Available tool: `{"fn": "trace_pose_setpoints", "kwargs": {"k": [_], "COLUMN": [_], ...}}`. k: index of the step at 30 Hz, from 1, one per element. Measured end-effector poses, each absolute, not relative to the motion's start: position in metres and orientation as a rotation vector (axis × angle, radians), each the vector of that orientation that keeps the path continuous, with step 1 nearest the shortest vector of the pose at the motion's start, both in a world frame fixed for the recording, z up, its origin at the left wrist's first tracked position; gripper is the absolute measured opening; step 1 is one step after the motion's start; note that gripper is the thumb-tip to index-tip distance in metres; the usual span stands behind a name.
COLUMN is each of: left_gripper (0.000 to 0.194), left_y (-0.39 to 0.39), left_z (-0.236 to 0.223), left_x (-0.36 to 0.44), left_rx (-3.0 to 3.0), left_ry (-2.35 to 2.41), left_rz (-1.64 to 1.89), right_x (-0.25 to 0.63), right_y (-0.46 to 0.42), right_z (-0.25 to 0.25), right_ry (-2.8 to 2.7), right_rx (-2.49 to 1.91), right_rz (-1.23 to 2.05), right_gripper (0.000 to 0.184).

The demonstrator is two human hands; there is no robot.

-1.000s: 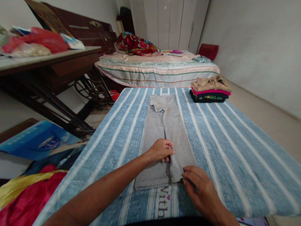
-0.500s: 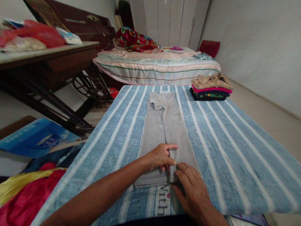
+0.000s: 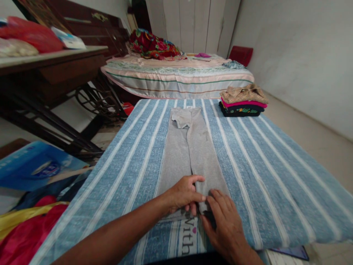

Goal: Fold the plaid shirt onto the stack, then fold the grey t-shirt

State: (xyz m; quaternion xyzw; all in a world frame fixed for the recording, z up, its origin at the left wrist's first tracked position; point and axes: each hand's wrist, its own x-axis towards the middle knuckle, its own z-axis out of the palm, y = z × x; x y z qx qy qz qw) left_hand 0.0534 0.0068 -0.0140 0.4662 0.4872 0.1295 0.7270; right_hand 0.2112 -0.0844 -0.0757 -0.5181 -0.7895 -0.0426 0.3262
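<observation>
A grey short-sleeved shirt (image 3: 202, 152) lies lengthwise before me, its sides folded in to meet along a middle line. One sleeve (image 3: 182, 119) rests on top near the far end. My left hand (image 3: 187, 197) pinches the inner edge of the right-hand fold near the hem, its index finger stretched over the cloth. Close beside it, my right hand (image 3: 224, 217) grips the near right corner, fingers on top and thumb at the lower edge. The cloth between thumb and fingers is partly hidden.
The shirt lies on a blue striped cloth (image 3: 132, 154) covering a table. A stack of folded clothes (image 3: 242, 101) stands at the far right. Beyond is a bed (image 3: 176, 79); at left are a sewing-machine table (image 3: 68, 57), a blue box (image 3: 41, 165) and bright fabric (image 3: 33, 228).
The view has shifted slightly to the right. Both hands stay at the shirt's near end, and the right hand's grip at the corner lifts the cloth a little.
</observation>
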Motion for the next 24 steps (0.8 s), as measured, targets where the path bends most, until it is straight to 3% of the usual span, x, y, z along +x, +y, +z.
{"fn": "trace_pose_setpoints", "kwargs": {"k": [8,24], "left_gripper": [0.047,0.04], "left_y": [-0.007,-0.018], "left_z": [-0.018,-0.016], "left_x": [0.053,0.049], "left_rx": [1.036,1.414], "left_ry": [1.175,1.308], "left_rz": [0.365,0.232], "right_x": [0.213,0.221], "right_y": [-0.085,-0.084], "right_z": [-0.077,-0.074], "right_ry": [-2.086,-2.15], "right_rx": [-1.344,-1.298], "right_rz": [-0.12,-0.101], "right_gripper": [0.028,0.021]}}
